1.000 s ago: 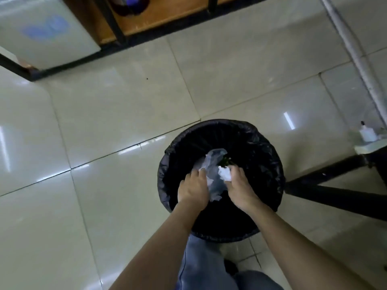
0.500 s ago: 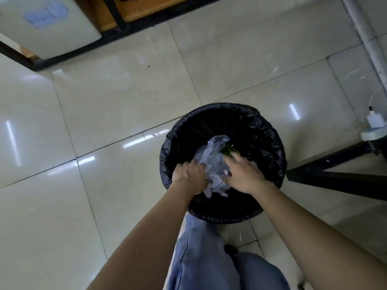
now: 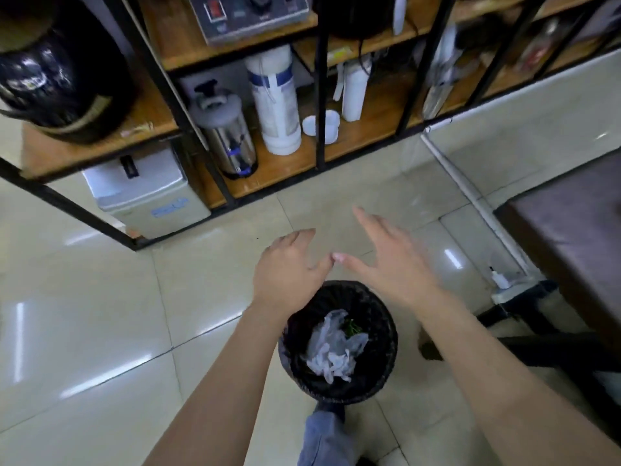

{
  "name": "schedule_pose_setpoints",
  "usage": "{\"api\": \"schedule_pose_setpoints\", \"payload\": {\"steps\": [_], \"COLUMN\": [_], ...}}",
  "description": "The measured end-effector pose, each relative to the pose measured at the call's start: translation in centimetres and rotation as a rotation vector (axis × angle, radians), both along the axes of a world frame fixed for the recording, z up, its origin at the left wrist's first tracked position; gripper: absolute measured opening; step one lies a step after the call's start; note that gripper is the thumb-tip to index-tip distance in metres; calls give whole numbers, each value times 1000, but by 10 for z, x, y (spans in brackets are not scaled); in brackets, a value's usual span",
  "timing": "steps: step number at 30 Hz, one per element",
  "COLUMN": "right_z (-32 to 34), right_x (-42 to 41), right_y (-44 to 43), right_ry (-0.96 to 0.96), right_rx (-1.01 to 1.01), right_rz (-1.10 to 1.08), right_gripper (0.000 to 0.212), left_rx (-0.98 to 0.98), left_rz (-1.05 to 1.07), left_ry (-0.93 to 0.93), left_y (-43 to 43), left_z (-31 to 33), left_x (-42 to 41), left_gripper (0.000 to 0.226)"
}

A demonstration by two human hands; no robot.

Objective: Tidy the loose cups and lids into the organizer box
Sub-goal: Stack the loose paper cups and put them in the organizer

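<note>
My left hand (image 3: 289, 267) and my right hand (image 3: 389, 260) hover empty above the floor, fingers spread, thumbs nearly touching. Just below them stands a black-lined bin (image 3: 376, 381) with crumpled clear plastic (image 3: 332, 348) and a bit of green inside. On the low wooden shelf (image 3: 369, 136) ahead sits a small stack of white lids or cups (image 3: 319, 126), beside a tall white sleeve of cups (image 3: 275, 99). No organizer box is in view.
A black metal rack (image 3: 321, 82) carries a steel dispenser (image 3: 225, 132), a black pot (image 3: 57, 79) and an appliance. A grey box (image 3: 148, 193) stands on the floor at left. A dark table (image 3: 571, 223) and power strip (image 3: 507, 290) are at right.
Both hands let go of the plastic, which now lies in the bin, and rose out with fingers spread. My view tilted up, bringing the shelves into sight.
</note>
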State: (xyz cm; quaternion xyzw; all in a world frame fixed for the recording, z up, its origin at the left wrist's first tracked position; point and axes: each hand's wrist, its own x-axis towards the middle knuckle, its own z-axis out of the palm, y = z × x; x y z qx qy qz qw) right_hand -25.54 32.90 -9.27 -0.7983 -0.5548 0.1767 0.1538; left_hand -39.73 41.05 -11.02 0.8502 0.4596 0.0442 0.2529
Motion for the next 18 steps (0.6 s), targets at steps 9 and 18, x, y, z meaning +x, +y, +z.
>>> {"api": "schedule_pose_setpoints", "payload": {"steps": [9, 18], "right_z": [143, 216], "right_x": [48, 110], "right_y": [-31, -125], "right_ry": [-241, -340], "right_rx": [246, 321], "right_rz": [-186, -497], "right_gripper": [85, 79], "left_rx": [176, 195], "left_rz": [-187, -492], "left_ry": [-231, -380], "left_y": [2, -56], "left_z": [149, 230], "left_x": [57, 156], "left_gripper": [81, 61]}}
